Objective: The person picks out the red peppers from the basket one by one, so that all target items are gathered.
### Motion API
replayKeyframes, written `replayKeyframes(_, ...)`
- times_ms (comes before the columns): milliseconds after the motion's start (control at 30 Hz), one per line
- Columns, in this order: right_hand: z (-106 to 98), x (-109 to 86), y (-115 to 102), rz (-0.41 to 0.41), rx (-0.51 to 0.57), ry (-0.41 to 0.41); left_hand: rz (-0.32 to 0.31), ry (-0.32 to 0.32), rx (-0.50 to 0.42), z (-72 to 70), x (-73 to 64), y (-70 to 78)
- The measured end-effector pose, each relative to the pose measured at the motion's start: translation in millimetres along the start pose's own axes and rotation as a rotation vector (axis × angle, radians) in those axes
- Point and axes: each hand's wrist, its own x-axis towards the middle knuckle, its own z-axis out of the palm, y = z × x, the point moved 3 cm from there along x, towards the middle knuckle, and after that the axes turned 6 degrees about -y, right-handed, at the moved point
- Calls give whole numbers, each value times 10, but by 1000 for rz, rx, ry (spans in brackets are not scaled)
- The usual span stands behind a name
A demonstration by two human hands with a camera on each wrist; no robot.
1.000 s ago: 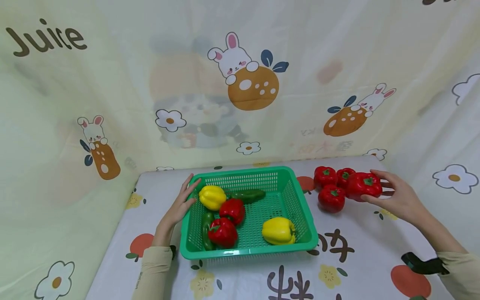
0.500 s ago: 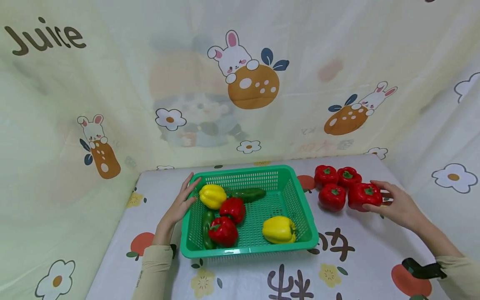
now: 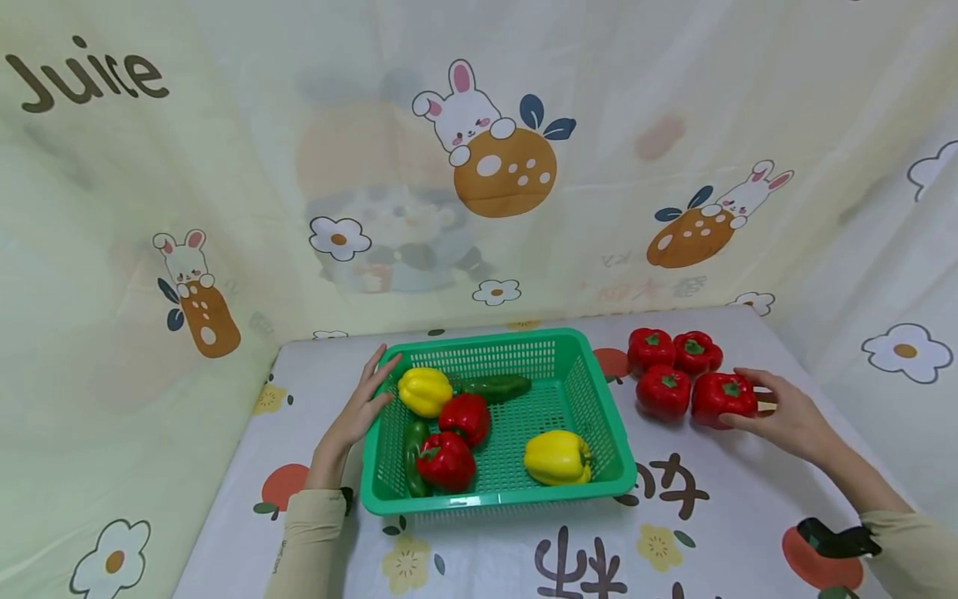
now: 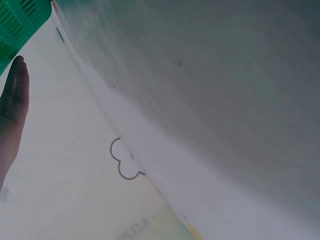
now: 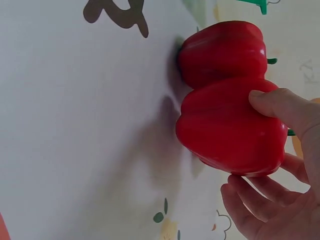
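Observation:
My right hand point(image 3: 786, 416) holds a red bell pepper point(image 3: 722, 399) between thumb and fingers, at the right of the table. In the right wrist view the thumb point(image 5: 272, 102) lies on this pepper's side, and a second red pepper point(image 5: 225, 52) is directly behind it. Several red bell peppers stand grouped there with green stems up, including a front-left one point(image 3: 663, 393). Fingers extended, my left hand point(image 3: 362, 408) rests against the left side of a green plastic basket point(image 3: 497, 501). Only part of that hand and a basket corner show in the left wrist view.
Inside the basket lie two yellow bell peppers, one at the back left point(image 3: 424, 393) and one at the front right point(image 3: 557, 457), two red ones point(image 3: 446, 462) and two cucumbers point(image 3: 497, 388). A printed cloth covers the table, and a patterned curtain point(image 3: 389, 150) stands behind.
My right hand has brought the held red pepper toward me, away from the back peppers and beside the front-left one. The left hand and basket have stayed in place.

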Motion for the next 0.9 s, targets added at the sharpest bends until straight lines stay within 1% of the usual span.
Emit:
replayKeyframes(200,41,7,53,21,4,-27,-8,0,-8,5,-3,-8)
replayKeyframes(467,64,26,75,16,5,-30,-7,4,-3,4,-4,-9)
replayKeyframes(733,70,23,41,-19,25,-37,-8,3,2,2,0,-13)
replayKeyframes(900,75,23,58,-37,35,-44,-13,4,0,5,-4,2)
